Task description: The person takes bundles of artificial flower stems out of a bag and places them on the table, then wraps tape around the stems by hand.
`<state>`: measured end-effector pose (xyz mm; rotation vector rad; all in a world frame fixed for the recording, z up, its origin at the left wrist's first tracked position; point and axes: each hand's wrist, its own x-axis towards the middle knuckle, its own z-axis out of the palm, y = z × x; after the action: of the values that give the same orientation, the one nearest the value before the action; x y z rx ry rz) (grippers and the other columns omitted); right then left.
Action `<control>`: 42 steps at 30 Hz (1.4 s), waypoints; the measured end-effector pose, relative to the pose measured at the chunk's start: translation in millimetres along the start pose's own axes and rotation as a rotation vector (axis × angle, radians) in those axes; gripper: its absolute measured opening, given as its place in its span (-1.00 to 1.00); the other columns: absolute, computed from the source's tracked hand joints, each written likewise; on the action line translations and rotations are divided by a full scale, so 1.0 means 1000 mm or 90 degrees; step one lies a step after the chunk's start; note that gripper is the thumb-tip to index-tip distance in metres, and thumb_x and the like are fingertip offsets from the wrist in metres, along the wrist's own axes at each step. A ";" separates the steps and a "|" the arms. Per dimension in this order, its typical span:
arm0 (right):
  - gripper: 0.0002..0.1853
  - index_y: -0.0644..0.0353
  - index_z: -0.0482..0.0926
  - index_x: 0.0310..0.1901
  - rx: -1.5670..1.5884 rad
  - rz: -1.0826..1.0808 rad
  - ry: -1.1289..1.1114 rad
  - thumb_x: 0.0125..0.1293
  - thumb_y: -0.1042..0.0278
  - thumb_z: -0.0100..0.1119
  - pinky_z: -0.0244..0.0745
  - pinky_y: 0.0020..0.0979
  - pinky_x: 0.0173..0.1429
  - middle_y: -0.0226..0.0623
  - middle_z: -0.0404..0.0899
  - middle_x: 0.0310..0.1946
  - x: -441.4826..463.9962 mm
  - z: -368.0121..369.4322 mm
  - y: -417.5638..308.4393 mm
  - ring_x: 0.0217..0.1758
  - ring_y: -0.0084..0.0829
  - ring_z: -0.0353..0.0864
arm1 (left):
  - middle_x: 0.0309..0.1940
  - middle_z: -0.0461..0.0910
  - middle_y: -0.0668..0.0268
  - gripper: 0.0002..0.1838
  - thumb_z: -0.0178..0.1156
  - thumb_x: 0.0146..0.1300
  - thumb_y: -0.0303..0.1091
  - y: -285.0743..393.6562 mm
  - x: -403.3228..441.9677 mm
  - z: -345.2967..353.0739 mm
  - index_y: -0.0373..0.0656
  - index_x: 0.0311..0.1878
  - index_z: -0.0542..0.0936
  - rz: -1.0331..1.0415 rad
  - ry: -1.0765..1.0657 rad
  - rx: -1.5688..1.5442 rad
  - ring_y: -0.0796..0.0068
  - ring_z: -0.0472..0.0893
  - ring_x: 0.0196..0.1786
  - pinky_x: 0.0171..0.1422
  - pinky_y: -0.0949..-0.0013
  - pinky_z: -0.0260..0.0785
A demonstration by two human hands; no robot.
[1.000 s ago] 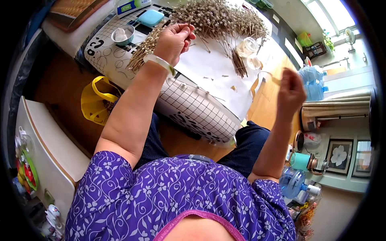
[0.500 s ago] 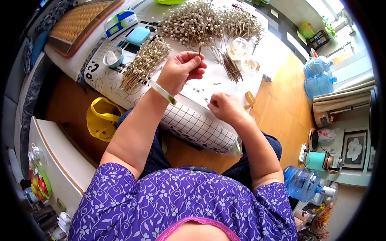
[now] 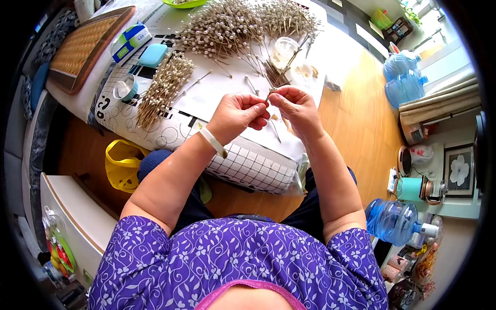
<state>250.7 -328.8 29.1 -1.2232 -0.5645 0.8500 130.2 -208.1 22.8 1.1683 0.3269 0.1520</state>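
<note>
My left hand [image 3: 238, 116] and my right hand [image 3: 298, 109] meet above the front of the table, fingertips nearly touching. Both pinch a thin brown stem [image 3: 269, 95]. A light bangle rings my left wrist. Behind the hands spreads a large heap of dried stems with pale round heads [image 3: 219, 31]. To the left lies a smaller bundle of such stems [image 3: 164, 88]. An open clear jar [image 3: 284, 51] stands near a bunch of bare brown sticks [image 3: 275, 76], with its round lid beside it. A few single stems lie loose on the white sheet [image 3: 206, 98].
A small cup [image 3: 125, 88], a light blue case [image 3: 153, 55] and a tissue pack [image 3: 131, 42] are at the table's left. A yellow bag [image 3: 123, 166] sits on the floor. Large blue water bottles [image 3: 395, 222] stand at the right.
My right hand has come in from the right to meet my left hand and now pinches at the stem. The view has shifted, and the table's contents appear further left.
</note>
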 end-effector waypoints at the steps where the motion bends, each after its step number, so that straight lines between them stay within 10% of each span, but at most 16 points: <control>1: -0.89 0.27 0.52 -0.35 -0.014 -0.009 -0.015 0.12 0.44 0.19 0.20 -0.73 -0.51 -0.46 0.52 -0.52 0.000 0.000 0.000 -0.54 -0.77 0.36 | -0.44 0.58 0.23 -0.84 0.10 0.18 -0.41 -0.001 0.001 0.002 -0.29 -0.23 0.52 0.008 -0.007 0.004 0.56 0.58 -0.47 -0.37 0.54 0.48; 42: -0.91 0.29 0.52 -0.41 -0.164 -0.152 0.011 0.18 0.45 0.12 0.35 -0.70 -0.34 -0.46 0.51 -0.52 0.002 0.000 0.013 -0.43 -0.73 0.43 | -0.44 0.58 0.20 -0.85 0.08 0.19 -0.41 -0.007 0.003 0.010 -0.31 -0.26 0.49 0.032 0.030 -0.091 0.51 0.59 -0.44 -0.38 0.51 0.48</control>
<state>248.1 -326.0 16.5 -1.3630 -0.8071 0.5762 135.9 -218.5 19.3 1.0327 0.3228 0.2430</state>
